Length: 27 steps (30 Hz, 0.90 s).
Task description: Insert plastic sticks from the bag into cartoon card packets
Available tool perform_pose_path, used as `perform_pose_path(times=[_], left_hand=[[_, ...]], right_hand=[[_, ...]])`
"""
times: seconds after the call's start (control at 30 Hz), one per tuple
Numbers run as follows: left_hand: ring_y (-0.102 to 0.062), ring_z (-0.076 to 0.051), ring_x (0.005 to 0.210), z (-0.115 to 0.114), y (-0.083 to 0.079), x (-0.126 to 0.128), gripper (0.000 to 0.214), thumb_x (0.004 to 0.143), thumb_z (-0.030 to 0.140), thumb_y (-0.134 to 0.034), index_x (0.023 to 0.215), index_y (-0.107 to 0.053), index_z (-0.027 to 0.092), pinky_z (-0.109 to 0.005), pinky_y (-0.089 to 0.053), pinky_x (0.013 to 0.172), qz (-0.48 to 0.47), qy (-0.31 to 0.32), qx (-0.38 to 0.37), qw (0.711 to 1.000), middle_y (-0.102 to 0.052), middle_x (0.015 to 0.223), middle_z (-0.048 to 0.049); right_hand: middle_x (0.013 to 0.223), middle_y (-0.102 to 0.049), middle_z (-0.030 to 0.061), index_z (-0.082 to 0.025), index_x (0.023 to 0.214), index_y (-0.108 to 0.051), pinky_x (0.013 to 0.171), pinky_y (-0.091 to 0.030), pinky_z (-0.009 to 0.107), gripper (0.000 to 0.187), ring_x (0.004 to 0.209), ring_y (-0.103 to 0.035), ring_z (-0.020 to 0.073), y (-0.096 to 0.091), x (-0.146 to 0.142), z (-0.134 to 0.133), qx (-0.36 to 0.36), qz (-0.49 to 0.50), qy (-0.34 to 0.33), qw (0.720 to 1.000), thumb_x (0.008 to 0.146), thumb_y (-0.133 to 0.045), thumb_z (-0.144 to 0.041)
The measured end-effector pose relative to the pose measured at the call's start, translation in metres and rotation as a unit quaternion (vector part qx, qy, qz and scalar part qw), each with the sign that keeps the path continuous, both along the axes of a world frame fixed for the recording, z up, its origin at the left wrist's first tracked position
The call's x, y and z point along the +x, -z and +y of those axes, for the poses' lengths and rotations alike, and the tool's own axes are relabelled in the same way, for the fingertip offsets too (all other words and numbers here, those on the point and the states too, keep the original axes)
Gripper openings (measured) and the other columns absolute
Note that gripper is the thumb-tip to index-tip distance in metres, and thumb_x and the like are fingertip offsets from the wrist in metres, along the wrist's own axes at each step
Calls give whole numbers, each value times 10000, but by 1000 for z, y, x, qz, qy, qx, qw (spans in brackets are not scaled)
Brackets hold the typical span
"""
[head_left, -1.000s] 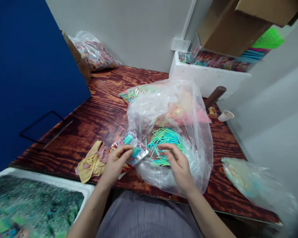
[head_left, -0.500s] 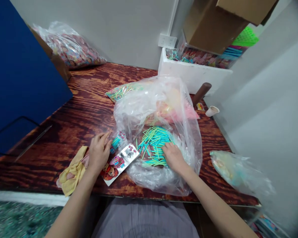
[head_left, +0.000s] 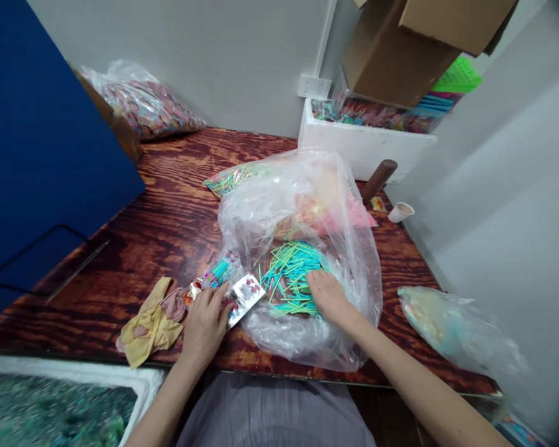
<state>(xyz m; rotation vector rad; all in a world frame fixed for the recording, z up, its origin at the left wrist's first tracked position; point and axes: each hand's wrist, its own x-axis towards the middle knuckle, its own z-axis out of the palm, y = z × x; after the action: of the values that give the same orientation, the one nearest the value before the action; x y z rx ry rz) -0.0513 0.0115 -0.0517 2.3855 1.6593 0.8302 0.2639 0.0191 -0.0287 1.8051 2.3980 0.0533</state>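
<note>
My left hand [head_left: 207, 323] lies over the lower left part of a white packet with printed cartoon figures [head_left: 246, 297], its fingers curled on it. Just beyond those fingers is a clear packet holding blue sticks [head_left: 220, 268]. My right hand [head_left: 327, 295] reaches into an open clear plastic bag [head_left: 302, 347]. Its fingers close on a heap of thin green and blue sticks [head_left: 289, 273], and the fingertips are partly hidden among them. A crumpled yellow and pink cloth [head_left: 153, 326] rests left of my left hand.
Behind the open bag lie a bag of multicoloured sticks [head_left: 237, 179] and pink contents [head_left: 354, 214]. A brown cylinder [head_left: 379, 180], a paper cup [head_left: 400, 212] and a knotted plastic bag [head_left: 447, 323] are at the right. A white foam box [head_left: 368, 146] stands at the back.
My left hand has moved right, from beside the cloth onto the printed packet, covering its lower left part. My right hand stays in the sticks. The view has shifted slightly.
</note>
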Motion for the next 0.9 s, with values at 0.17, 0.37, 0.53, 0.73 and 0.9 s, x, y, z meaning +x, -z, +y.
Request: perform_pose_path(times=[0.17, 0.37, 0.53, 0.73, 0.9], left_hand=[[-612, -232, 882, 1, -6, 0, 199, 962, 318, -480, 945, -631, 190, -352, -466, 794, -75, -1, -17, 997, -650, 909, -70], [-627, -193, 784, 4, -19, -2, 223, 944, 343, -502, 857, -659, 210, -300, -454, 719, -155, 38, -47, 986, -666, 815, -31], [-614, -191, 762, 6, -30, 0, 247, 924, 381, -520, 799, -640, 206, -294, -440, 712, -186, 29, -94, 978, -660, 793, -24], [-596, -174, 728, 5, -42, 3, 253, 927, 386, -524, 792, -628, 200, -268, -451, 678, -256, 18, -172, 951, -633, 759, -6], [-612, -199, 1099, -8, -71, 46, 180, 971, 252, -459, 864, -592, 197, -316, -482, 941, -263, 125, -132, 947, -656, 1164, -76]], right_hand=[[804, -641, 53, -194, 905, -543, 686, -346, 314, 118, 753, -556, 209, 1, 13, 9, -51, 237, 105, 965, 931, -442, -139], [620, -563, -35, -220, 697, -482, 635, -388, 274, 138, 617, -532, 146, -3, 25, 29, -139, 559, 179, 798, 825, -524, -247], [648, -596, -25, -178, 835, -634, 653, -431, 286, 291, 621, -569, 143, -11, 23, 25, -224, 721, 193, 627, 695, -741, -409], [755, -661, 6, -191, 866, -641, 754, -465, 299, 289, 739, -605, 157, -9, -11, 2, -172, 789, 168, 566, 771, -736, -447], [824, -673, 14, -219, 880, -641, 822, -483, 341, 225, 815, -612, 195, 4, -41, -14, -147, 743, 98, 645, 845, -649, -441]])
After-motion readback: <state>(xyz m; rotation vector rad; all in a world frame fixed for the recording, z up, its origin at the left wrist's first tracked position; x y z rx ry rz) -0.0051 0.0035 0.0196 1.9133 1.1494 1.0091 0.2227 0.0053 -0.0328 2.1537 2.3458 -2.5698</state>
